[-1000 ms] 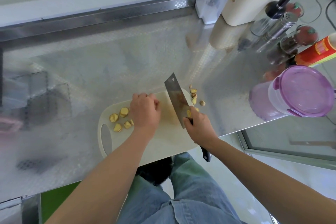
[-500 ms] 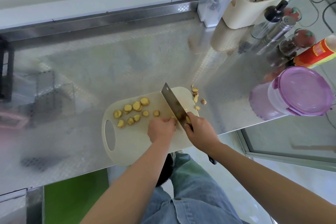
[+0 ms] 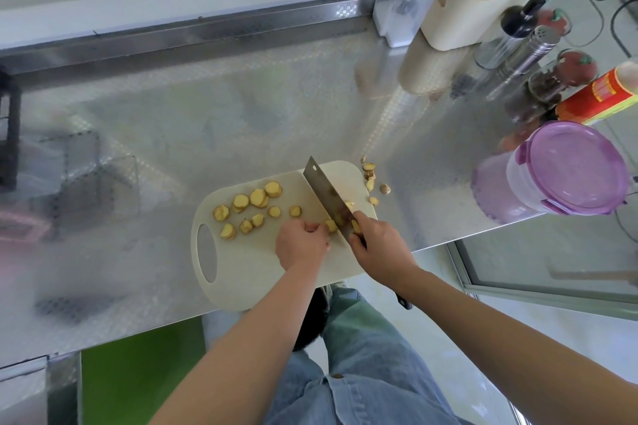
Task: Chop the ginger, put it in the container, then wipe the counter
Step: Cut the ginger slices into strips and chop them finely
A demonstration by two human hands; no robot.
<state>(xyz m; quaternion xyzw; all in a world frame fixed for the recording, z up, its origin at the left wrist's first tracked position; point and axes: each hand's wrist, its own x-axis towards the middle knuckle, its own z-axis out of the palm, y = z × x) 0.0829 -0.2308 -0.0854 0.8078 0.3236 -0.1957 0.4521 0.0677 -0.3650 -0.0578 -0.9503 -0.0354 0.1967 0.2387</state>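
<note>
The left hand [image 3: 302, 245] pinches a ginger piece [image 3: 330, 225] on the cutting board [image 3: 255, 272], right beside the cleaver [image 3: 326, 195] gripped by the right hand [image 3: 378, 245]; the person should tuck that grip clear of the edge and cut straight down in thin, even slices

One cutting board [image 3: 248, 269], one cleaver [image 3: 322, 190], one purple-lidded container [image 3: 576, 166], roughly ten ginger slices [image 3: 257, 197].

1 head camera looks steeply down onto counter [image 3: 241, 107].

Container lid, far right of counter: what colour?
Purple, slightly translucent. The lid sits on a clear-walled container. Head view, the only one.
</note>
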